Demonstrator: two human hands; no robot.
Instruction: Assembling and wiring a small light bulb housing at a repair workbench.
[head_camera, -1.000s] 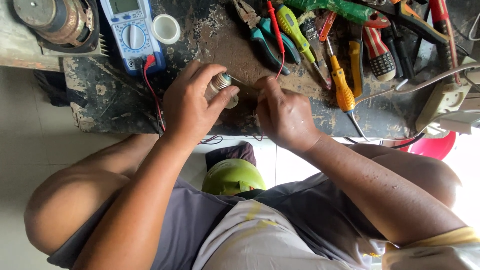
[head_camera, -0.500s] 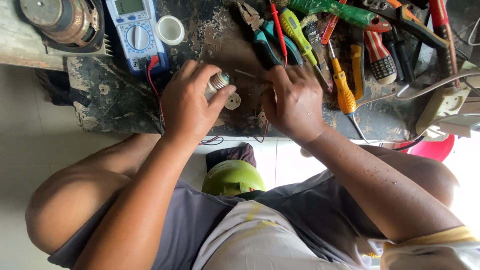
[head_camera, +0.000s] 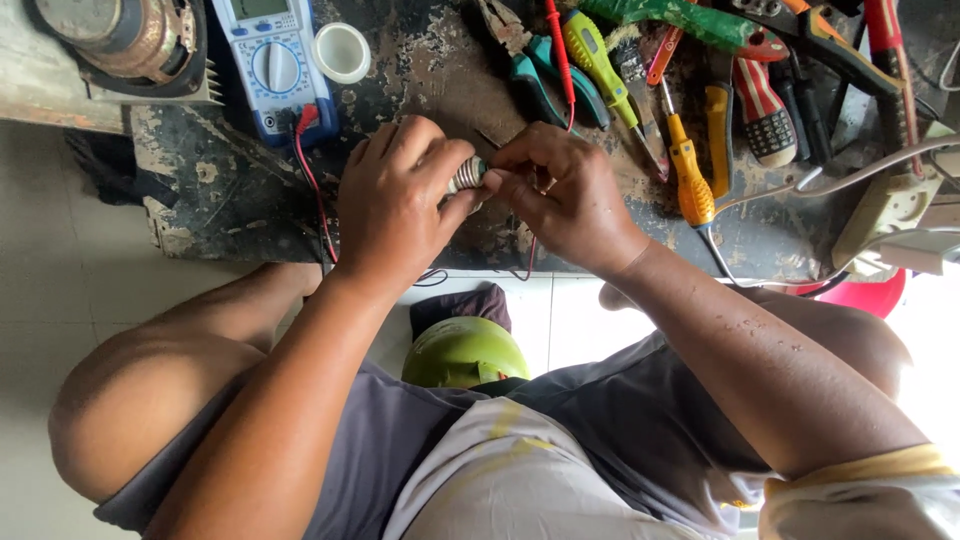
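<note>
Head view, looking down over a worn, dark, paint-flaked bench (head_camera: 420, 80).

Left hand (head_camera: 395, 205): fingers curled closed around a small ribbed, silver-grey metal screw base (head_camera: 466, 174); only its threaded end shows past the thumb and forefinger. The piece is held just above the bench's near edge, between the two hands.

Right hand (head_camera: 565, 195): fingertips pressed together in a pinch at the exposed end of the screw base, touching it. What, if anything, sits inside the pinch cannot be told.

Surroundings: blue-and-white digital multimeter (head_camera: 272, 60) at upper left, its red lead (head_camera: 312, 180) running down beside the left hand. White round plastic cap (head_camera: 340, 50) just beside the meter. Yellow-handled screwdriver (head_camera: 688, 175) lies to the right of the right hand, near a heap of pliers and other handled tools. Green rounded object (head_camera: 462, 352) sits below the bench, between the knees.
</note>
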